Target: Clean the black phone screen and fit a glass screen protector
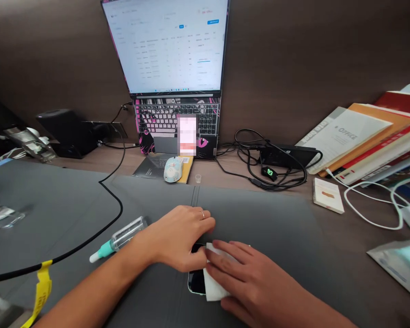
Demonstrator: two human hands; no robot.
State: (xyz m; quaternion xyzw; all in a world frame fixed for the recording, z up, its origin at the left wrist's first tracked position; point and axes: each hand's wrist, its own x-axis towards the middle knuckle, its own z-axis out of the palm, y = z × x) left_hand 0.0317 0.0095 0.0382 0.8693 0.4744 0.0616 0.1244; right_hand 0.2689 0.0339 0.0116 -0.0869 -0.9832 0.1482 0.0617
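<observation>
A smartphone (196,281) with a dark screen lies flat on the grey desk mat in front of me. Over its right part is a white wipe (213,286), folded and pressed down by my right hand (246,273), whose fingers lie stretched across it. My left hand (182,234), wearing a ring, is curled at the phone's upper left, with the thumb close to the wipe's edge. The fingers partly hide the phone. Beside my left forearm a clear bottle (126,234) with a teal and white top lies on its side.
An open laptop (177,114) stands at the back, with a mouse (173,170) on a booklet before it. A black cable (85,241) crosses the mat at left. Coiled cords (273,182), a small white box (328,195) and leaning books (369,136) are at right.
</observation>
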